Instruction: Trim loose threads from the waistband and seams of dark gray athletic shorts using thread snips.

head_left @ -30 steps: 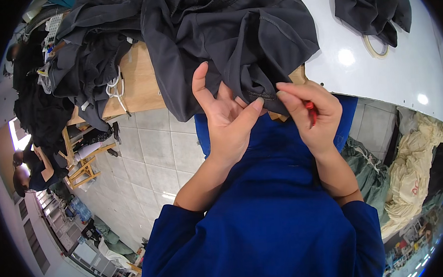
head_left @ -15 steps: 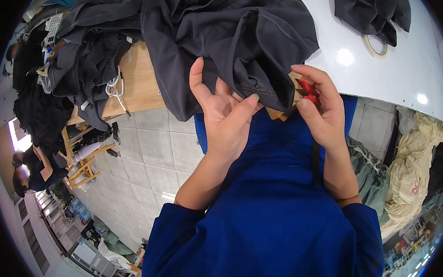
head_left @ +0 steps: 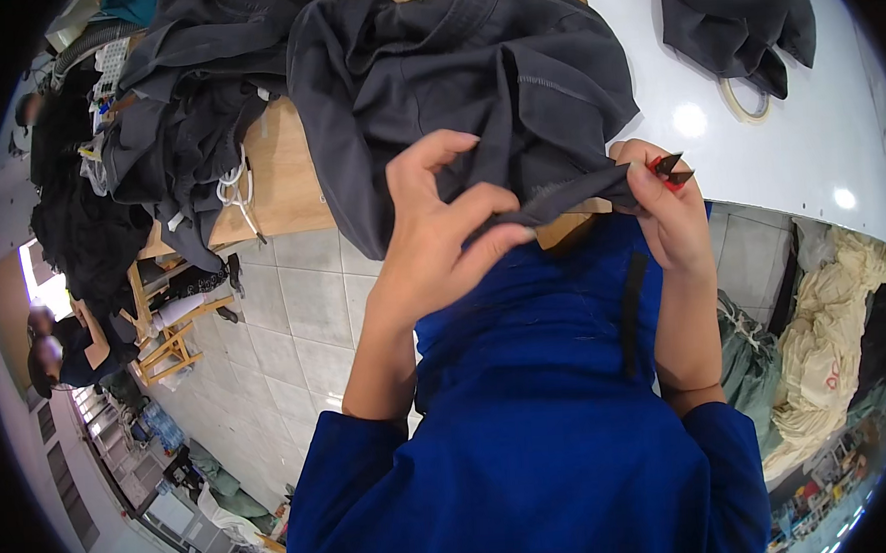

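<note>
Dark grey cloth garment (head_left: 433, 87) lies rumpled over the near edge of a pale wooden tabletop (head_left: 275, 175). Bare left hand (head_left: 421, 243), its index finger raised apart, pinches the near hem; bare right hand (head_left: 672, 219) pinches its right end, also holding small red-handled snips (head_left: 676, 177), dark blades parted rightward.

The garment (head_left: 454, 96) is showing charcoal grey with paler stitching (head_left: 555, 86). The thread snips (head_left: 670, 177) are showing red and black, while the short-sleeved shirt (head_left: 553, 471) is showing deep blue.
</note>
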A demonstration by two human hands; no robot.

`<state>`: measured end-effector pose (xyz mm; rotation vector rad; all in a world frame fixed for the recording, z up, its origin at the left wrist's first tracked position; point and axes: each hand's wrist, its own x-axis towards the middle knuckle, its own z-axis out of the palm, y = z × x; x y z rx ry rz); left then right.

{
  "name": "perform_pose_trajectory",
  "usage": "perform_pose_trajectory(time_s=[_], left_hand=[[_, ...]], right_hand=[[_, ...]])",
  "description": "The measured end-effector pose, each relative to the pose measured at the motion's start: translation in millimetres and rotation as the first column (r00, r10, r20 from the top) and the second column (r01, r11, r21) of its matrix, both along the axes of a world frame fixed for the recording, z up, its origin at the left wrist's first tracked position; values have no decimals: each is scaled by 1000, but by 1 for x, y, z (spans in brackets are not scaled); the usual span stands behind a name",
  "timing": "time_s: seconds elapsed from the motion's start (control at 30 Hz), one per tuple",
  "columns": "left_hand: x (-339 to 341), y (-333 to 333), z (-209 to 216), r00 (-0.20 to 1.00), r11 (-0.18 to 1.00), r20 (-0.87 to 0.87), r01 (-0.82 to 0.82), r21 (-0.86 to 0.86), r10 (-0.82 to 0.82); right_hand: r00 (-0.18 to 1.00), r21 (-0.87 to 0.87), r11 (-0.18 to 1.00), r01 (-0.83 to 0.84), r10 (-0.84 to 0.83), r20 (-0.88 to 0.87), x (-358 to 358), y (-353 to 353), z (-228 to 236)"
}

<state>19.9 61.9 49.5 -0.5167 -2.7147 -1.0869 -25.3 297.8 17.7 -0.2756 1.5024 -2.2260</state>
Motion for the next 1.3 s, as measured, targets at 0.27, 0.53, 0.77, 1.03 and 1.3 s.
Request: perform_pose_trajectory(time_s=[0.27, 0.53, 0.77, 1.03, 1.3], left_hand=[[2, 32, -23, 809, 251, 534, -479, 842, -247], [-8, 47, -6, 824, 179, 545, -519, 836, -154], [-6, 51, -7, 888, 224, 452, -425, 877, -82], [-3, 55, -2, 912, 275, 408, -384, 881, -32], [1, 54, -2, 905, 235, 419, -393, 889, -71]], right_hand=[[914, 48, 977, 208, -211, 347, -11, -16, 4], [893, 145, 891, 430, -397, -212, 19, -4, 15], [749, 398, 779, 484, -133, -649, 35, -14, 36], [627, 437, 651, 621, -79, -775, 31, -14, 29], [584, 418, 646, 639, -54, -810, 31, -16, 28]])
